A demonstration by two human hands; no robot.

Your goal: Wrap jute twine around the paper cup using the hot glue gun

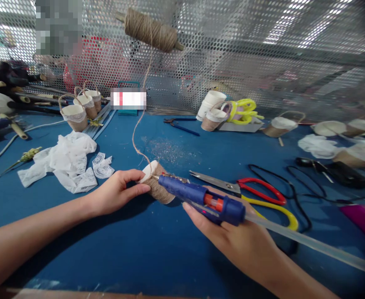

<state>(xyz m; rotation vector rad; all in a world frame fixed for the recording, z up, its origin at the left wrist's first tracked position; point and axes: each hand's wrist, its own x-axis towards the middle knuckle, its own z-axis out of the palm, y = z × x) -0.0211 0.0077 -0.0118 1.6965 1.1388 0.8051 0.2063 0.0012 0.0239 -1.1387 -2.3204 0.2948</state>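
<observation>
Left hand [120, 189] gripped the twine-wrapped cup [160, 192] just above the worktop [123, 253]. Right hand [232, 238] held the glue gun [201, 199], nozzle at the cup. Gluing apparently in hand; next calls for steady nozzle contact.

Perforated metal screen [263, 50] behind blue tabletop [139, 257].

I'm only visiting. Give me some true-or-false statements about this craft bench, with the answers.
1. The right hand holds a blue glue gun. True.
2. The left hand holds a glass jar. False: it holds a twine-wrapped cup.
3. The twine spool lies flat on the table. False: it hangs up at the perforated panel.
4. Scissors with red and yellow handles lie on the table. True.
5. The glue gun's nozzle points away from the cup. False: its tip is at the cup.
</observation>
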